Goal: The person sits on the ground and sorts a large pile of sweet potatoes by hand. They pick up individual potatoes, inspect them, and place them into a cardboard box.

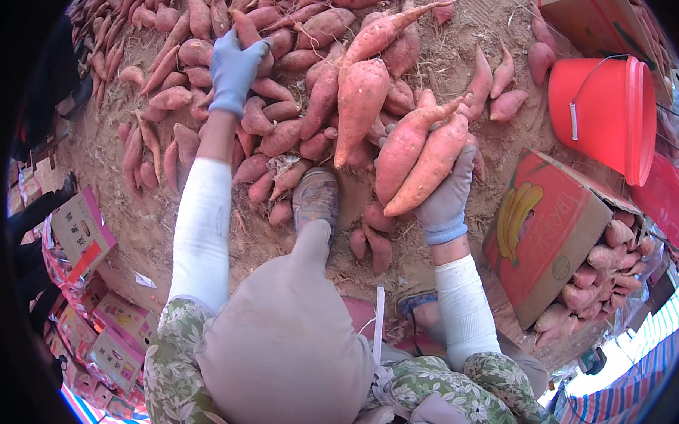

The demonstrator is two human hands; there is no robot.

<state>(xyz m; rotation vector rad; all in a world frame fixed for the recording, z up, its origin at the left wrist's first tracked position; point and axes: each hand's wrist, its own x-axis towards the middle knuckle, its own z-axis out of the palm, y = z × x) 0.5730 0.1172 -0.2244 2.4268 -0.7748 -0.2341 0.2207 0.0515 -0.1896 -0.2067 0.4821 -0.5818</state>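
Note:
My left hand (233, 72), in a blue-grey glove, is closed around a sweet potato (247, 31) at the upper edge of a pile of loose sweet potatoes (283, 136). On the right, my gloved right hand (445, 194) grips a bunch of large sweet potatoes (433, 155) from below and behind; its fingertips are partly hidden by them. Just left of that bunch, a big sweet potato (361, 99) lies on the pile. A few smaller ones (379, 247) rest on the soil below, between my feet.
A banana carton (548, 233) full of sweet potatoes stands at right, beside a tilted red bucket (594, 108). Another carton (585, 13) is at upper right. My shoe (315, 199) touches the pile. Cartons (85, 235) and people's dark-clothed legs (39, 211) are at far left.

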